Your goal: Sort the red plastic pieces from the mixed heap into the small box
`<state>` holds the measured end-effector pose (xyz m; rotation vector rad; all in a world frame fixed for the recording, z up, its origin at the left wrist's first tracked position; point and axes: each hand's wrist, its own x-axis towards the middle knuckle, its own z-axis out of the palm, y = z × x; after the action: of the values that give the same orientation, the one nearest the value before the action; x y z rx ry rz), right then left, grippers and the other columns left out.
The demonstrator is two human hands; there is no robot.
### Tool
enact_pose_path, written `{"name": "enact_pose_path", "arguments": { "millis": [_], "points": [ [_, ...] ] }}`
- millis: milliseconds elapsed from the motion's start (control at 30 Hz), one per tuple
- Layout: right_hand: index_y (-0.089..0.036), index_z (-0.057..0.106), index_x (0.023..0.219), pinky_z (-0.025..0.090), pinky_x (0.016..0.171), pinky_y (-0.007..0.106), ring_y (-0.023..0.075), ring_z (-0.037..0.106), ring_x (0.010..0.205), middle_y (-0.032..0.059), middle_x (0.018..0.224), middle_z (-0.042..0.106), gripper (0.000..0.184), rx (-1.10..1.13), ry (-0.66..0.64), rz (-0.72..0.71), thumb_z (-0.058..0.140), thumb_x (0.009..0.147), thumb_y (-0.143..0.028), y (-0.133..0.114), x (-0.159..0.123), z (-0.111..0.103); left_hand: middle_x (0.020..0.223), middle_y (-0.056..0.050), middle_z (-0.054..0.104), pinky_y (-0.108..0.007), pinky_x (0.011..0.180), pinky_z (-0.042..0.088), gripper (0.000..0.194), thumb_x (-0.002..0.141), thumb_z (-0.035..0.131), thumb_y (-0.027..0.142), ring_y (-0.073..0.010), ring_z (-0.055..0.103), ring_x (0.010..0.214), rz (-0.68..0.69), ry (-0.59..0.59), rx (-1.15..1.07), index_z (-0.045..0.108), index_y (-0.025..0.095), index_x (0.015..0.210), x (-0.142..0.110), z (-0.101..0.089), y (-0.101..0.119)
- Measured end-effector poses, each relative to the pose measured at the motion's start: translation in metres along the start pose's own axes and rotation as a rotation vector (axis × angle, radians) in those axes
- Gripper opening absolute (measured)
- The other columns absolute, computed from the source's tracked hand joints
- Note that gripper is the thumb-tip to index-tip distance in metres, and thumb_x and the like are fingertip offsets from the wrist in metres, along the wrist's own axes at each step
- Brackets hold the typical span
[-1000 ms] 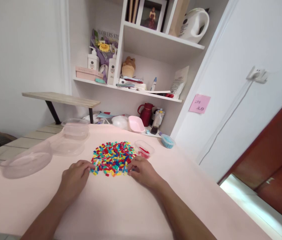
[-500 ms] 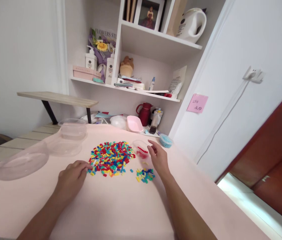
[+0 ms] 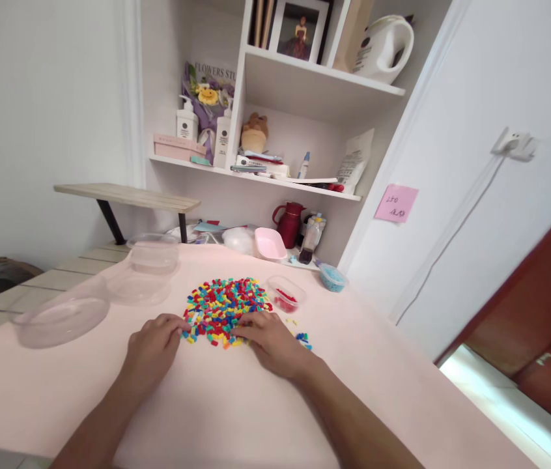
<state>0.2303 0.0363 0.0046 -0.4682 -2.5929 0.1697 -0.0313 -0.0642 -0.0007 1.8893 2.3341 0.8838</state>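
A broad pile of small coloured bricks [image 3: 224, 301], mostly red, yellow, blue and green, lies on the pink tabletop [image 3: 217, 404]. My left hand [image 3: 155, 345] rests at its left edge, fingers curled and pressed together; whatever they may hold is too small to make out. Over the pile's lower right side reaches my right hand [image 3: 270, 339], thumb and fingers slightly apart among the bricks. Behind that hand stands a clear plastic tub [image 3: 295, 286] with red bricks [image 3: 285, 301] in it. A smaller group of blue and yellow bricks [image 3: 303, 339] is partly hidden by my right hand.
Clear plastic containers [image 3: 63, 319] stand on the left. At the back are a pink tray [image 3: 270, 244], a dark red jug [image 3: 289, 225], a bottle of dark liquid [image 3: 310, 241] and a tub of blue bits [image 3: 333, 278]. A wooden shelf [image 3: 129, 195] overhangs the far left.
My right hand has moved from beside the tub of red bricks, left and toward me, to the main pile. My left hand stays at the pile's left edge. The view has shifted slightly.
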Motion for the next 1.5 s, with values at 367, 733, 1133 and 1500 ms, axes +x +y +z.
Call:
{"name": "enact_pose_path", "arguments": {
  "millis": [367, 733, 1133, 1500],
  "points": [
    [-0.021, 0.072, 0.083, 0.046, 0.081, 0.031, 0.0167, 0.057, 0.090, 0.0047, 0.094, 0.059, 0.042, 0.215, 0.336, 0.276, 0.039, 0.073, 0.002, 0.020, -0.010, -0.020, 0.109, 0.003, 0.071, -0.036, 0.088, 0.045, 0.035, 0.086, 0.039, 0.023, -0.0207, 0.062, 0.103, 0.011, 0.028, -0.004, 0.073, 0.033, 0.091, 0.001, 0.002, -0.002],
    [-0.023, 0.068, 0.093, 0.045, 0.072, 0.029, 0.0170, 0.056, 0.080, 0.0025, 0.090, 0.060, 0.032, 0.097, 0.008, 0.231, 0.080, 0.068, -0.040, 0.009, -0.011, -0.014, 0.111, 0.004, 0.071, -0.035, 0.090, 0.044, 0.036, 0.085, 0.039, 0.023, -0.0207, 0.061, 0.106, -0.010, -0.009, -0.011, 0.072, 0.033, 0.094, 0.001, -0.003, 0.002],
    [-0.024, 0.065, 0.094, 0.043, 0.078, 0.029, 0.0182, 0.058, 0.086, 0.0016, 0.091, 0.067, 0.035, -0.013, 0.048, 0.256, 0.051, 0.070, -0.002, 0.012, -0.012, -0.013, 0.114, 0.003, 0.070, -0.038, 0.092, 0.043, 0.038, 0.086, 0.036, 0.022, -0.0215, 0.061, 0.109, -0.016, -0.034, 0.000, 0.072, 0.032, 0.096, 0.001, -0.004, 0.005],
    [-0.022, 0.070, 0.085, 0.044, 0.077, 0.032, 0.0193, 0.058, 0.083, 0.0041, 0.087, 0.064, 0.006, -0.062, 0.079, 0.268, 0.068, 0.079, -0.023, 0.013, -0.006, -0.006, 0.110, 0.003, 0.071, -0.035, 0.089, 0.044, 0.036, 0.086, 0.039, 0.023, -0.0205, 0.061, 0.105, -0.011, -0.002, -0.010, 0.073, 0.033, 0.092, 0.000, -0.004, 0.004]
  ]
}}
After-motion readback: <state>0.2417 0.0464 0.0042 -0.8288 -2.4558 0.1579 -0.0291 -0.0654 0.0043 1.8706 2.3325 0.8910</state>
